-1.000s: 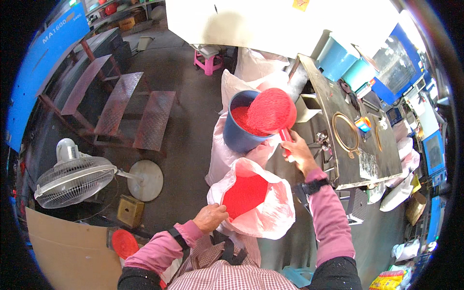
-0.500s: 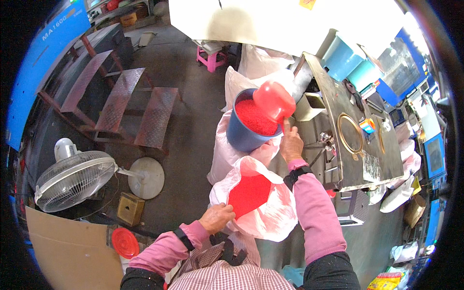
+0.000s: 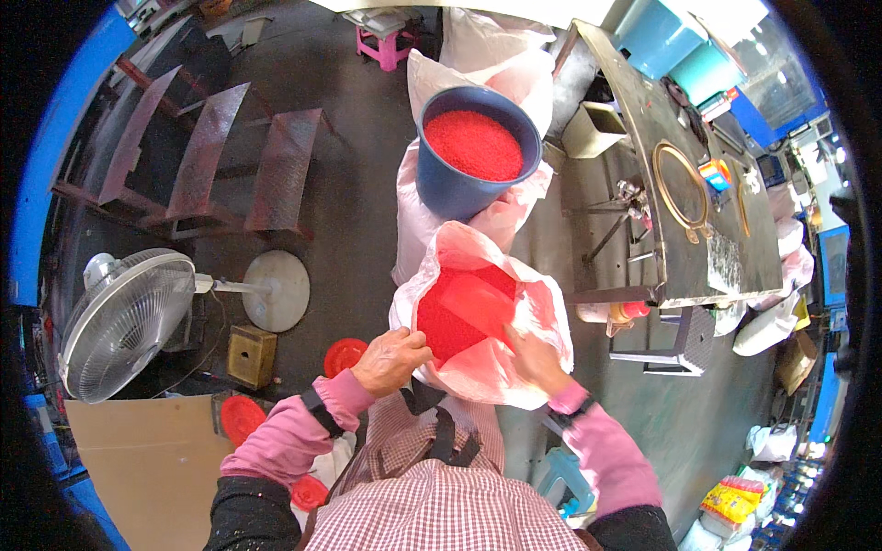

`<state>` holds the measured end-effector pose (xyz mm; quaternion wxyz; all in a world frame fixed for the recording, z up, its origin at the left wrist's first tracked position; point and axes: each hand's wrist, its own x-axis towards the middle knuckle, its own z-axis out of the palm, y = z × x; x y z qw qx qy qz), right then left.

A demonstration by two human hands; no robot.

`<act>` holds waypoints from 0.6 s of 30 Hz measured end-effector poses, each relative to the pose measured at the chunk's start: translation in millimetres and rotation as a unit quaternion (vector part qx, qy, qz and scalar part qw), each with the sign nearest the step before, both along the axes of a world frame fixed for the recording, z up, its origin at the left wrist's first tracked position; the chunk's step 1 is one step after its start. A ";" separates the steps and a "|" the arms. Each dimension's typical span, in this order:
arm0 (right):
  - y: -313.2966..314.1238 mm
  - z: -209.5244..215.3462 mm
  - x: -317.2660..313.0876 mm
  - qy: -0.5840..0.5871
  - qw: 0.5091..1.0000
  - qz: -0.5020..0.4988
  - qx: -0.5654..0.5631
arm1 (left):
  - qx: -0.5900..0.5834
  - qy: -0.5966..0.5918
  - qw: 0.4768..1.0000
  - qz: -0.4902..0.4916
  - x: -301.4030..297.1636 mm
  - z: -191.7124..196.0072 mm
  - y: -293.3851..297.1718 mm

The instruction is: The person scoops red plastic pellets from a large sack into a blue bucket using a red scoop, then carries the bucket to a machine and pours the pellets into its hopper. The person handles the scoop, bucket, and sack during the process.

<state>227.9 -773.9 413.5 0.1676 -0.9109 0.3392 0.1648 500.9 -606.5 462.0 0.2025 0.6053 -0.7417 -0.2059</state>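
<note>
An open white woven sack [image 3: 544,294], holding red granules [image 3: 446,321], stands right in front of me. My left hand [image 3: 393,360] pinches the near left part of its rim. Inside the mouth, my right hand [image 3: 537,363] grips a red scoop [image 3: 480,301] by its handle. The scoop is blurred and low against granules of the same red, so how full it is cannot be made out. Just beyond the sack, a dark blue bucket [image 3: 450,191] rests on another pale sack, with red granules [image 3: 473,145] filling most of it.
To the left are a white fan [image 3: 129,321] lying tilted, metal steps [image 3: 280,174] and a small wooden box [image 3: 251,355]. A metal worktable [image 3: 684,262] stands right, a grey stool [image 3: 675,344] below it. Near my left arm are cardboard [image 3: 147,459] and red lids [image 3: 345,356].
My right hand has brought the scoop from above the bucket back down into the sack. My left hand still grips the sack's rim. The view has tilted downward.
</note>
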 end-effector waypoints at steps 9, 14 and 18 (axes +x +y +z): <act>-17.8 -154.1 3.6 0.125 0.987 -0.097 0.035 | -0.005 -0.003 1.000 0.012 4.3 9.1 0.6; 14.3 -188.8 2.1 0.008 0.985 -0.103 0.138 | -0.008 0.010 1.000 -0.003 7.1 9.3 5.4; 6.9 -219.2 1.0 0.020 0.880 -0.082 0.468 | 0.005 0.012 1.000 -0.015 10.3 9.6 7.6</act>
